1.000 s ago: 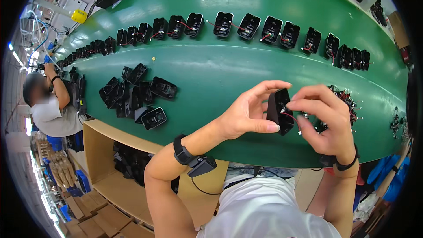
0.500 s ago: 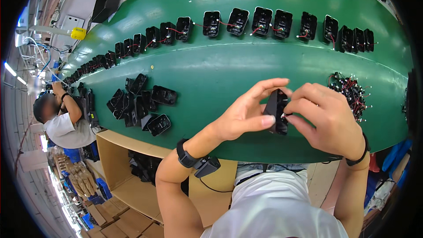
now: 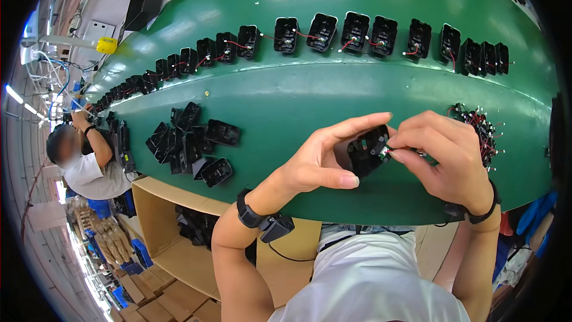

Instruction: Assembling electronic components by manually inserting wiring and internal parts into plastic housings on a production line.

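My left hand (image 3: 310, 161) is closed around a black plastic housing (image 3: 362, 154), held above the near edge of the green table (image 3: 268, 98). The housing's hollow side faces up and shows its moulded inside. With thumb and forefinger my right hand (image 3: 448, 146) pinches a small part with a white connector (image 3: 385, 151) at the housing's right side. Whether that part is seated in the housing or only touching it, I cannot tell. To the right of my right hand lies a heap of red-and-black wired connectors (image 3: 481, 131).
Several black housings (image 3: 322, 31) stand in a curved row across the table, many with red wires. Loose housings (image 3: 221, 132) are piled at left. A cardboard box (image 3: 179, 197) with black parts sits below the table edge. Another person (image 3: 98, 170) works at far left.
The housing in my left hand has turned from nearly edge-on to hollow side up. My right fingers stay at its right side, with the small connector part now showing.
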A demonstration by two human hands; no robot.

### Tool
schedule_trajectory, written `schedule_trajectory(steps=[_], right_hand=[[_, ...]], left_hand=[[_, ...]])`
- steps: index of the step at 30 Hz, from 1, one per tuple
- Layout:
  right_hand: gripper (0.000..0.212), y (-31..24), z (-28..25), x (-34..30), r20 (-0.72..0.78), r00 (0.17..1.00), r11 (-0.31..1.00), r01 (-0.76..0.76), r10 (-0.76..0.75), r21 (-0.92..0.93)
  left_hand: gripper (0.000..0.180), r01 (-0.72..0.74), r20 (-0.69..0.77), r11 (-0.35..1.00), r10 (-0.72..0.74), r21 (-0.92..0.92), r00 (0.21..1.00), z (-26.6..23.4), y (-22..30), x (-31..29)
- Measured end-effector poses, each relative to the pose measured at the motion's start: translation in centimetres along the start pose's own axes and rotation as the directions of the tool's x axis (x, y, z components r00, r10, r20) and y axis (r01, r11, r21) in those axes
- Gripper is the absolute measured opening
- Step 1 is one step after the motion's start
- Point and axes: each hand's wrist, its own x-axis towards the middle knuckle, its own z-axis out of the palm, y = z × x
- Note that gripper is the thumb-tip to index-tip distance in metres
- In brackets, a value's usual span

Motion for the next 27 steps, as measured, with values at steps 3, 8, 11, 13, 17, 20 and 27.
schedule_trajectory(steps=[3, 8, 11, 13, 17, 20, 27], right_hand=[[0.019, 0.4, 0.1, 0.1, 0.003, 0.997, 0.996, 0.081, -0.081, -0.031], [0.022, 0.9, 0.2, 0.1, 0.022, 0.977, 0.977, 0.212, -0.212, -0.018], [0.022, 0.7, 0.4, 0.2, 0.019, 0.974, 0.974, 0.228, -0.227, -0.016], [0.023, 0.6, 0.4, 0.2, 0.021, 0.973, 0.973, 0.230, -0.230, -0.014], [0.020, 0.6, 0.2, 0.0, -0.014, 0.995, 0.988, 0.099, -0.101, -0.115], [0.015, 0.3, -0.1, -0.1, -0.057, 0.998, 0.985, -0.029, 0.019, -0.168], [0.012, 0.0, 1.1, -0.3, -0.113, 0.982, 0.987, -0.142, 0.149, 0.071]], left_hand=[[0.090, 0.014, 0.098, 0.997, -0.006, -0.081, 0.995, -0.9, -0.3, -0.1], [0.073, 0.009, 0.156, 0.992, 0.011, -0.126, 0.988, -1.8, -1.4, 0.0], [0.071, 0.006, 0.166, 0.995, 0.010, -0.097, 0.986, -1.5, -1.4, 0.0], [0.072, 0.013, 0.180, 0.996, 0.002, -0.083, 0.984, -1.6, -1.3, 0.1], [0.071, -0.158, 0.133, 0.987, 0.154, 0.019, 0.979, -1.1, -1.2, 0.3], [0.085, -0.340, 0.167, 0.928, 0.315, 0.154, 0.934, -0.8, -1.1, 0.4], [0.091, -0.478, 0.213, 0.442, 0.525, 0.759, 0.824, 0.6, -1.9, -0.2]])
